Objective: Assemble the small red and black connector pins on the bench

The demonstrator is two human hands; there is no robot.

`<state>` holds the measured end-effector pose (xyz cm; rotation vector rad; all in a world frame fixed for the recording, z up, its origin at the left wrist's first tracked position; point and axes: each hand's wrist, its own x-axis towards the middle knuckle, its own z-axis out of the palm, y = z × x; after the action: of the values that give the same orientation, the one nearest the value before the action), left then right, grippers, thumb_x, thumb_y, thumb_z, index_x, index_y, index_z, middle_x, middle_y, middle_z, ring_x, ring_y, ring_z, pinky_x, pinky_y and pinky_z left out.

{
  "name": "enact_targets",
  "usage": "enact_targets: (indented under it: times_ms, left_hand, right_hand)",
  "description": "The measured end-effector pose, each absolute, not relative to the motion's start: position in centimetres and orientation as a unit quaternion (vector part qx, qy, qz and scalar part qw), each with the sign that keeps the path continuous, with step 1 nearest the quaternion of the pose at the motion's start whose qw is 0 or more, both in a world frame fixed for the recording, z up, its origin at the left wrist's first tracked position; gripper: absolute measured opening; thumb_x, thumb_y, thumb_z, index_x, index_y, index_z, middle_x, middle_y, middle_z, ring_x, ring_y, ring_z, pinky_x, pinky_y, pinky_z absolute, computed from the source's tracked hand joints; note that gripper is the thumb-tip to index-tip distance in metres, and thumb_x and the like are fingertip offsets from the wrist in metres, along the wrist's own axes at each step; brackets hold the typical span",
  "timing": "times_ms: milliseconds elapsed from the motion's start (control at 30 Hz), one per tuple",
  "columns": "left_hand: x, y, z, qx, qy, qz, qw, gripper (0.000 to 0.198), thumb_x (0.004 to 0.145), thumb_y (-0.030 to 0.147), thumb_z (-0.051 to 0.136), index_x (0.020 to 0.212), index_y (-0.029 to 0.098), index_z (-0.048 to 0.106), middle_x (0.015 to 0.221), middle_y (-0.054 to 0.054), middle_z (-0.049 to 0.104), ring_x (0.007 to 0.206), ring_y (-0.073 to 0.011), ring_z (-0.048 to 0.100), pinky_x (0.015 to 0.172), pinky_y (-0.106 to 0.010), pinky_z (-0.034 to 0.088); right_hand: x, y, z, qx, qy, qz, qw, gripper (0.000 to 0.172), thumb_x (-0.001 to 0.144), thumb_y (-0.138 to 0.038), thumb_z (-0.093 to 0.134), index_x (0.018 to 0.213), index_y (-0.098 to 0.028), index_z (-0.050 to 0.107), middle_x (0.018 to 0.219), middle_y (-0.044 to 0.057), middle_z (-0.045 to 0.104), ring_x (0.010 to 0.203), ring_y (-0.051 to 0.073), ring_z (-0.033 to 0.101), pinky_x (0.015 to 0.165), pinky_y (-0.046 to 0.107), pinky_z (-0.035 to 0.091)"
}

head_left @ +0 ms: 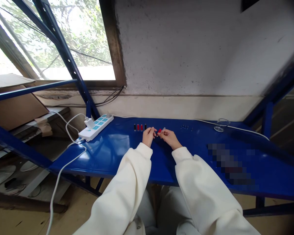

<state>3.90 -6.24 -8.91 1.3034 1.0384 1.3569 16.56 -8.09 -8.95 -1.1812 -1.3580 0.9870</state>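
Both hands meet above the blue table (117, 153), their fingertips close together. My right hand (171, 138) is pinched on a small red piece (159, 131), with something clear or pale showing beside it. Facing it, my left hand (148, 135) has its thumb and fingers closed in a pinch. What lies between those fingers is too small to make out. Just left of my left hand stands a short row of small red and black cylinders (139, 127) with pale lower ends. Several tiny metal pieces (185, 127) stand on the table to the right of my hands.
A white power strip (96, 127) with a plugged-in adapter (89, 122) lies at the left; its cable drops over the edge. A clear glass cup (221, 124) is at the back right. Nearer on the right is a blurred-out dark object (230, 164). Blue frame posts flank the table.
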Motion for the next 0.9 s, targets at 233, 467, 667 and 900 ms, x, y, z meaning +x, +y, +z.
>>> enact_targets:
  times_ms: [233,467,667,900]
  left_hand:
    - [3.9,-6.7,-9.7,0.67,0.454,0.494,0.318,0.031,0.083,0.035,0.037,0.07,0.017,0.059,0.057,0.0,0.055,0.055,-0.0105,0.051,0.058,-0.022,0.038]
    - [4.3,-7.4,-9.4,0.741,0.457,0.415,0.265,0.032,0.084,0.034,0.035,0.07,0.018,0.059,0.06,-0.001,0.058,0.057,-0.0122,0.052,0.059,-0.023,0.037]
    - [4.5,-7.6,-9.4,0.758,0.448,0.398,0.258,0.031,0.084,0.033,0.035,0.068,0.019,0.058,0.061,-0.001,0.059,0.058,-0.0127,0.053,0.059,-0.023,0.038]
    - [4.7,-7.8,-9.3,0.76,0.442,0.4,0.258,0.031,0.084,0.033,0.035,0.069,0.019,0.058,0.062,-0.002,0.06,0.059,-0.013,0.053,0.059,-0.024,0.039]
  right_hand:
    - [19.2,-5.2,-9.8,-0.579,-0.508,0.306,0.559,0.034,0.061,-0.049,0.062,0.06,-0.016,0.054,0.055,0.002,0.057,0.053,0.013,0.051,0.053,0.026,0.039]
    - [22.3,-1.1,-9.9,-0.692,-0.569,0.157,0.416,0.017,0.067,-0.033,0.058,0.066,-0.016,0.059,0.065,0.005,0.064,0.063,0.016,0.058,0.059,0.025,0.041]
    - [22.3,0.7,-10.0,-0.723,-0.597,0.078,0.338,0.015,0.07,-0.03,0.056,0.073,-0.017,0.063,0.073,0.006,0.066,0.07,0.018,0.06,0.058,0.024,0.039]
    - [22.4,1.9,-11.1,-0.729,-0.609,0.079,0.302,0.014,0.072,-0.029,0.056,0.077,-0.018,0.063,0.076,0.007,0.066,0.073,0.018,0.06,0.059,0.025,0.039]
